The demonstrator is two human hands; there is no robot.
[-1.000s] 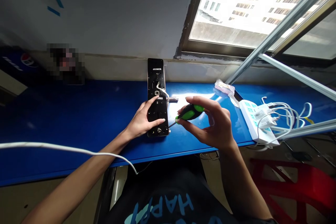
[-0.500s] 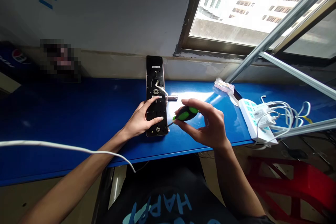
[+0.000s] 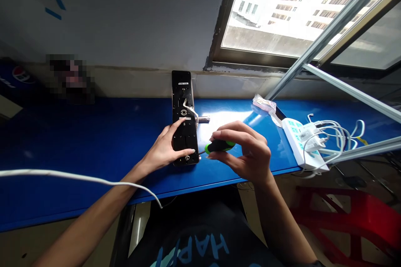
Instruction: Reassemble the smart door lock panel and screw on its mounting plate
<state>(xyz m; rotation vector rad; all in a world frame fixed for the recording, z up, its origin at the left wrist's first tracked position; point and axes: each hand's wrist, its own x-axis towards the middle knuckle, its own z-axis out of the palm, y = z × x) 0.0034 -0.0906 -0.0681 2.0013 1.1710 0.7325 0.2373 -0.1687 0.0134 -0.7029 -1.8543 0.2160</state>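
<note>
A long black door lock panel (image 3: 185,137) lies back side up on the blue table, with a short white cable (image 3: 191,110) and a metal lever handle (image 3: 204,119) at its right side. My left hand (image 3: 163,146) holds it from the left, index finger and thumb spread apart on its back. In my right hand (image 3: 247,150) is a black and green screwdriver (image 3: 219,146), pinched by its handle between thumb and fingers. The screwdriver's shaft points left at the panel's lower right edge. Whether the tip sits in a screw is too small to tell.
On the right of the blue table (image 3: 94,142) lie a white power strip (image 3: 297,133) with plugged-in cables and a small plastic-wrapped packet (image 3: 265,103). Metal bars (image 3: 357,91) slant across there. A white cable (image 3: 78,177) hangs above my left forearm. A red stool (image 3: 360,212) stands below.
My right hand has turned the screwdriver, bringing its handle lower and more level, with the fingers now over it. My left hand stays on the panel. The view has shifted slightly.
</note>
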